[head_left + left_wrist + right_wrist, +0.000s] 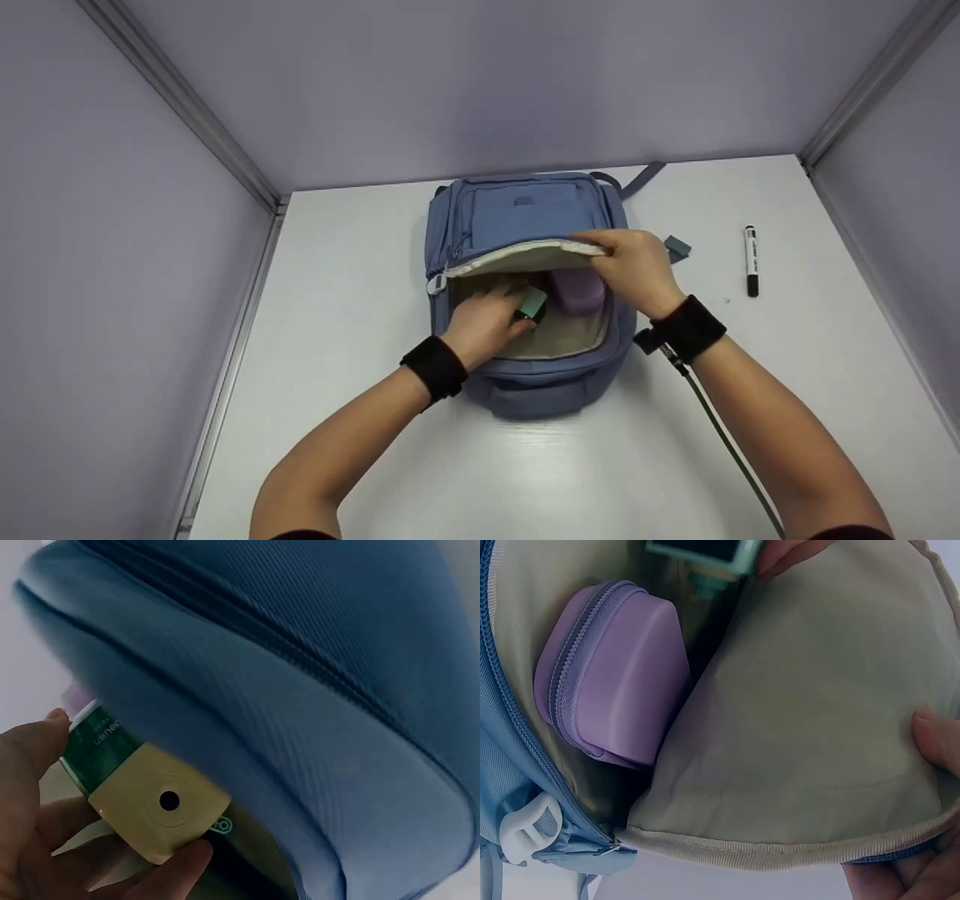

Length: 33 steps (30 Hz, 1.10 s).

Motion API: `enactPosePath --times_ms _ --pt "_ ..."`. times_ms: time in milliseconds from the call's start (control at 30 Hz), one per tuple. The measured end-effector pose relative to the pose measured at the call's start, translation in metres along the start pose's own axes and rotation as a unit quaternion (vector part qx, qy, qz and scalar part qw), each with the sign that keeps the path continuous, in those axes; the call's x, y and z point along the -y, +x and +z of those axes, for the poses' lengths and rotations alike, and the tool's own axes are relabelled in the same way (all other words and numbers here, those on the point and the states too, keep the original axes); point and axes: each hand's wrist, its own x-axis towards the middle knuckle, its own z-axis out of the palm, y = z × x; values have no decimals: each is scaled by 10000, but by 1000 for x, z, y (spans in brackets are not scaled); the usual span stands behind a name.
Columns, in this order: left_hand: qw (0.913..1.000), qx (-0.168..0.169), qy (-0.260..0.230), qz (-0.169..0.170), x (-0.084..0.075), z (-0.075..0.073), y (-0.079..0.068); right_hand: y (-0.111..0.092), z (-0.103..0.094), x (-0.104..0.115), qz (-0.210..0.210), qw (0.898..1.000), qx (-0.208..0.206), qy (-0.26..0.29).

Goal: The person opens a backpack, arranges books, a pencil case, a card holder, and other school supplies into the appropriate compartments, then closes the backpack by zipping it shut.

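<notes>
The left hand (484,319) clamps thumb and fingers on a green-and-cream sharpener (139,787) inside the open backpack (536,214), near the far edge of the desk (345,255); the right hand (637,268) grips the flap (802,742). The sharpener looks light, stiff, perhaps slippery (hard plastic, probably), best taken by its sides. The backpack's fabric hides one edge; the right wrist view crops it.

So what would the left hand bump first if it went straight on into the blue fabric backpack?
Probably the backpack's beige cloth lining; the rounded purple zipped case looks just right of where the left hand points, though depth inside is unclear.
</notes>
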Motion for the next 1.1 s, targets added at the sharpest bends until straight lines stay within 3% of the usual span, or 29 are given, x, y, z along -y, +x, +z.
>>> enactPosePath --times_ms 233,333,567,633,667,733,800,867,900,1100 --pt "9981 -528 257 -203 6 16 13 0 2 2 8 10000 24 6" --pt "9978 -594 220 -196 5 17 13 0 2 3 11 10000 2 -7" --pt "9979 -555 275 -162 -2 11 2 0 2 2 27 10000 41 1" --pt "9974 -569 435 27 -6 7 -5 -1 2 2 25 10000 40 32" --pt "9959 -746 459 233 -9 3 -10 -2 2 2 23 10000 44 52" --pt "9835 -1437 689 855 -15 -8 -20 -6 1 1 4 9999 103 64" --pt "9616 -2206 920 1350 -17 -21 -29 -10 1 0 -10 9998 161 69" --pt "9403 -2890 958 1519 -14 -33 -34 -14 0 -1 -21 9998 202 41" --pt "9370 -3031 962 1446 -11 -38 -35 -17 1 -1 -25 9998 211 18" --pt "9683 -2415 -30 636 11 -45 -40 -29 6 -2 -101 9995 295 -2"
